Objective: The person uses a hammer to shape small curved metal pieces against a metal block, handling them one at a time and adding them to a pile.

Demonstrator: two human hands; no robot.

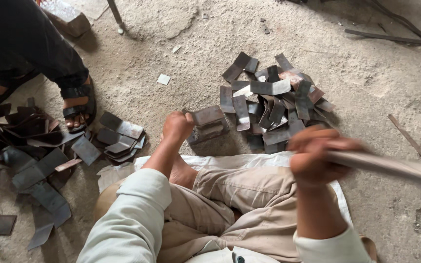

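Left hand (177, 125) is pinching a metal strip (207, 116) on the block (206, 131), right hand (315, 158) is gripping a blurred hammer handle (391, 166), bent pieces (30, 129) and flat pile (276, 104) both sizeable.

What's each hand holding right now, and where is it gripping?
The right hand grips a long, motion-blurred handle at its near end. The left hand pinches a flat dark metal plate by its left edge.

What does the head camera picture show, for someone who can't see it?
A seated person's left hand holds a bent metal plate on a block, while the right hand grips a blurred handle. Piles of plates lie on sandy ground; another person's sandalled foot is nearby.
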